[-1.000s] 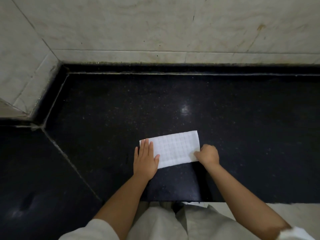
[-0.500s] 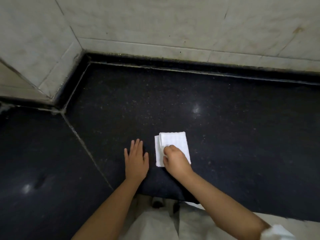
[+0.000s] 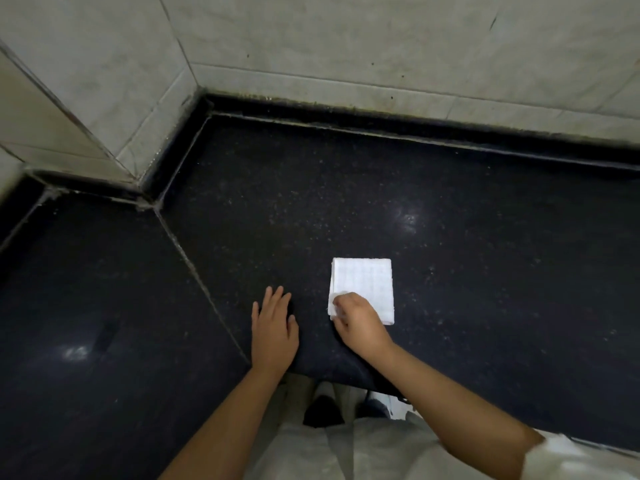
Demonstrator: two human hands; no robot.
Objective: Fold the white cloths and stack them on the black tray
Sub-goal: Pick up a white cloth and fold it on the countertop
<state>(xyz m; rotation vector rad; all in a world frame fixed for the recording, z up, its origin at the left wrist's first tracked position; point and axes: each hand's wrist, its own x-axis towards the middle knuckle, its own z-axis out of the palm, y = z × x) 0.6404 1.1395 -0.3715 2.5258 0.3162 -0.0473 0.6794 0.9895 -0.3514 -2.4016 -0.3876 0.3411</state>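
Observation:
A white cloth point(image 3: 363, 284) with a faint grid texture lies folded into a small rectangle on the black speckled counter point(image 3: 467, 258), near its front edge. My right hand point(image 3: 360, 323) pinches the cloth's near-left corner, which is lifted slightly off the counter. My left hand point(image 3: 275, 327) rests flat on the counter to the left of the cloth, fingers together, not touching it. No black tray shows in the head view.
Pale tiled walls point(image 3: 346, 46) rise behind the counter and meet in a corner at the left. A seam point(image 3: 194, 268) runs diagonally across the counter to my left hand. The counter's front edge is just below my wrists, with pale clothing beneath.
The long cloth was folded over from right to left into a smaller rectangle. My left hand came off the cloth and now lies beside it. My right hand holds the near-left corner.

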